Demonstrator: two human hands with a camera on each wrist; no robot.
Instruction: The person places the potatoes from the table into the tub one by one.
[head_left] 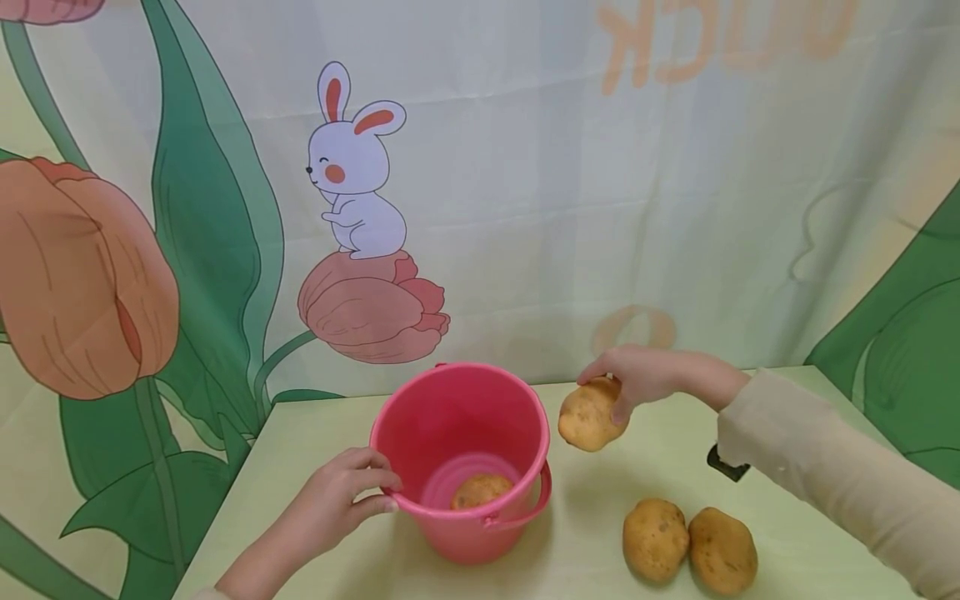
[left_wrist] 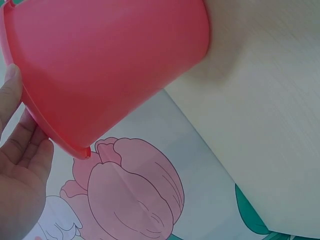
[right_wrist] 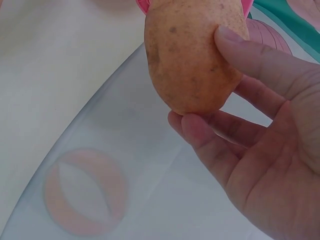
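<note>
A pink bucket (head_left: 468, 533) stands on the table, its handle hanging down on the right side. One potato (head_left: 482, 490) lies on the bottom inside it. My left hand (head_left: 341, 504) grips the bucket's rim at the near left; in the left wrist view the thumb and fingers pinch that rim (left_wrist: 47, 127). Just right of the bucket, my right hand (head_left: 641, 379) holds another potato (head_left: 592, 415) above the table. The right wrist view shows this potato (right_wrist: 192, 55) between the thumb and fingers, with a bit of pink bucket behind it.
Two more potatoes, one (head_left: 656, 540) beside the other (head_left: 723, 551), lie on the pale table (head_left: 600, 533) at the near right. Behind the table hangs a curtain (head_left: 510, 208) printed with a rabbit and tulips. A small black object (head_left: 727, 463) shows beneath the right sleeve.
</note>
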